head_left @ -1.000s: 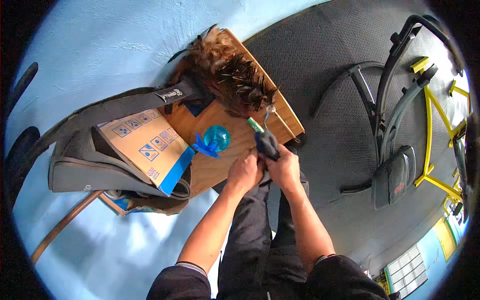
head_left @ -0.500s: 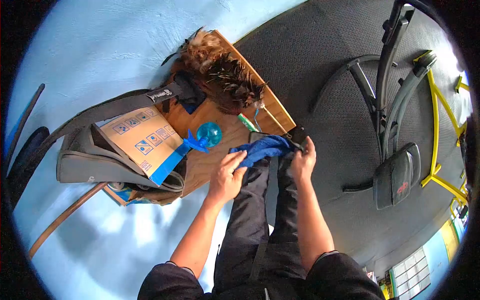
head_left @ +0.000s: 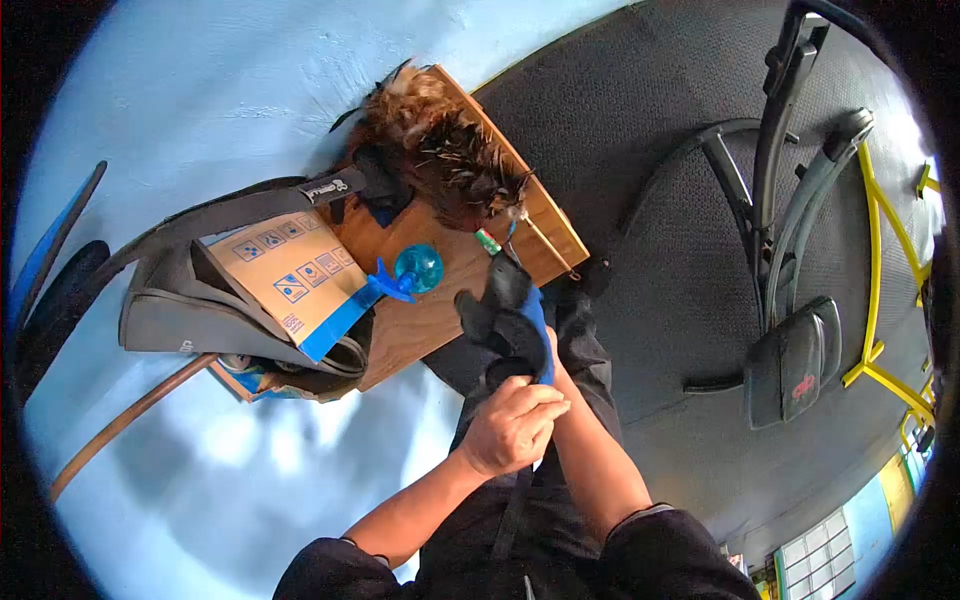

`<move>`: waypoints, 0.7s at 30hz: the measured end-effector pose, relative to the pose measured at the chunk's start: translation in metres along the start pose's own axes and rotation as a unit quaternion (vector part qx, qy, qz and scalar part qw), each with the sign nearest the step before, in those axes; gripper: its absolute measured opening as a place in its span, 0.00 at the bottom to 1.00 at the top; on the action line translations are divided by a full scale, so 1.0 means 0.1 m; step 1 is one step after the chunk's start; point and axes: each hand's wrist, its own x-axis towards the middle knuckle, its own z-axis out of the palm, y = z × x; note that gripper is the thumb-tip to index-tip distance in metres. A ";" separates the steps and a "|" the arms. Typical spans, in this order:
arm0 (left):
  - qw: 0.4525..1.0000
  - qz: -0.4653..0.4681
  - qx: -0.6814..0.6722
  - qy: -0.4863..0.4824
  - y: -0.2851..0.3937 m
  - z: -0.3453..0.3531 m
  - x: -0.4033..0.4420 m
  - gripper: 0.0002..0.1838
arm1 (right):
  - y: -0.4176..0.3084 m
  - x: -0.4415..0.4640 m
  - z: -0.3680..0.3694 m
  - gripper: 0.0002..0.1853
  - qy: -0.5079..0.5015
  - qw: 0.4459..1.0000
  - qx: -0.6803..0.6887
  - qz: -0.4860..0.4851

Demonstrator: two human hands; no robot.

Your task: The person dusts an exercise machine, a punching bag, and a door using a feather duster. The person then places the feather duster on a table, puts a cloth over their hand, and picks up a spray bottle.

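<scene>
A blue knit work glove with a black coating (head_left: 541, 335) covers my right hand (head_left: 510, 300), which is raised in front of my legs. Its black thumb and fingers stand apart, partly bent, and I see nothing held in them. My left hand (head_left: 515, 425) is closed on the glove's cuff at the right wrist, thumb and fingers pinched together. The bare right forearm passes just behind the left fingers. Beyond the gloved fingertips lies a small green and white item (head_left: 487, 240) on a wooden board (head_left: 400, 345).
On the wooden surface are a feather duster (head_left: 455, 165), a blue-green ball-shaped object (head_left: 418, 268), a cardboard box (head_left: 290, 270) and a grey padded belt (head_left: 210, 310). A wooden stick (head_left: 130, 430) leans at left. Black exercise equipment (head_left: 765, 200) and a yellow frame (head_left: 868, 250) stand at right.
Both hands held the blue glove stretched apart before. Now my right hand is inside it, moved left and upright, and my left hand has shifted right and down to its cuff.
</scene>
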 end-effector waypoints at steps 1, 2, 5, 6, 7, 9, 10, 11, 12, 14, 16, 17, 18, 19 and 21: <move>1.000 -0.002 0.002 0.003 0.04 -0.04 0.02 0.16 | 0.00 -0.06 0.05 0.17 0.002 0.999 -0.017 -0.030; 0.999 0.010 -0.028 -0.028 0.12 -0.08 0.05 0.17 | 0.07 -0.18 0.01 0.17 0.003 0.998 -0.033 -0.060; 0.980 0.015 -0.155 -0.126 0.34 -0.13 0.06 0.24 | 0.34 -0.61 -0.53 0.16 0.009 0.986 -0.080 -0.147; 0.978 0.005 -0.155 -0.141 0.38 -0.16 0.05 0.26 | 0.39 -0.67 -0.63 0.16 0.012 0.980 -0.096 -0.175; 0.975 -0.004 -0.155 -0.157 0.42 -0.21 0.06 0.27 | 0.27 -0.62 -0.48 0.16 0.017 0.973 -0.110 -0.203; 0.979 -0.032 -0.125 -0.160 0.33 -0.24 -0.10 0.29 | -0.01 -0.35 -0.10 0.16 0.029 0.955 -0.139 -0.259; 0.980 -0.058 -0.093 -0.163 0.26 -0.27 -0.18 0.31 | -0.12 -0.27 -0.07 0.16 0.035 0.945 -0.154 -0.287; 0.980 -0.057 -0.096 -0.163 0.19 -0.32 -0.21 0.31 | -0.26 -0.13 -0.01 0.16 0.042 0.933 -0.169 -0.314; 0.987 -0.073 -0.071 -0.127 0.11 -0.39 -0.25 0.33 | -0.31 -0.13 -0.02 0.16 0.047 0.920 -0.184 -0.342; 0.990 -0.126 -0.065 -0.015 -0.10 -0.46 -0.36 0.38 | -0.38 -0.13 0.05 0.16 0.056 0.892 -0.215 -0.394; 0.947 -0.279 -0.122 0.105 -0.47 -0.47 -0.50 0.42 | -0.55 -0.01 0.09 0.16 0.064 0.860 -0.242 -0.445; 0.895 -0.391 -0.159 0.146 -0.72 -0.46 -0.53 0.44 | -0.59 -0.01 0.14 0.16 0.070 0.842 -0.255 -0.470; 0.841 -0.476 -0.174 0.190 -1.04 -0.42 -0.55 0.46 | -0.99 -0.22 0.06 0.15 0.014 0.808 -0.420 -0.414; 0.777 -0.555 -0.188 0.233 -1.39 -0.37 -0.58 0.49 | -1.06 -0.31 0.07 0.15 0.015 0.807 -0.421 -0.414; 0.732 -0.635 -0.114 0.221 -2.01 -0.26 -0.60 0.54 | -0.96 -0.55 0.10 0.14 0.092 0.811 -0.348 -0.461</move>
